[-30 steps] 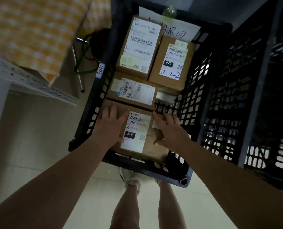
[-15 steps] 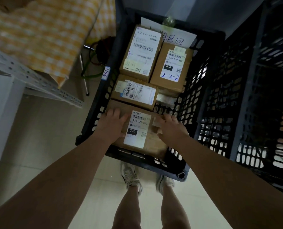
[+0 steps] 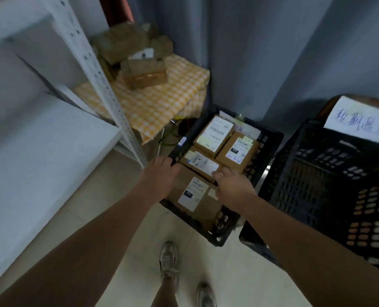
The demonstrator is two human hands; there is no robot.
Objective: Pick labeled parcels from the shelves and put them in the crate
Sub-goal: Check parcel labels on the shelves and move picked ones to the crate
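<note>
A black plastic crate [image 3: 270, 138] stands on the floor and holds several brown parcels with white labels. The nearest parcel [image 3: 195, 193] carries a dark "220" tag and lies flat at the crate's front. My left hand [image 3: 162, 175] hovers over the crate's left rim, fingers relaxed, holding nothing. Over the middle of the crate, my right hand [image 3: 230, 185] is spread with fingers out and holds nothing. Three more parcels [image 3: 215, 136] [image 3: 237, 149] [image 3: 203, 161] fill the back half. The picture is motion-blurred.
A white metal shelf [image 3: 40, 151] with a perforated post [image 3: 100, 80] stands at left. Behind it, loose brown parcels [image 3: 140, 63] lie on a yellow checked cloth [image 3: 162, 100]. A second black crate [image 3: 328, 173] with a paper sign [image 3: 361, 120] is at right. My feet [image 3: 168, 260] are below.
Both hands have come off the "220" parcel, which stays in the crate. The view has pulled back and up, bringing the shelf and the cloth-covered table into sight.
</note>
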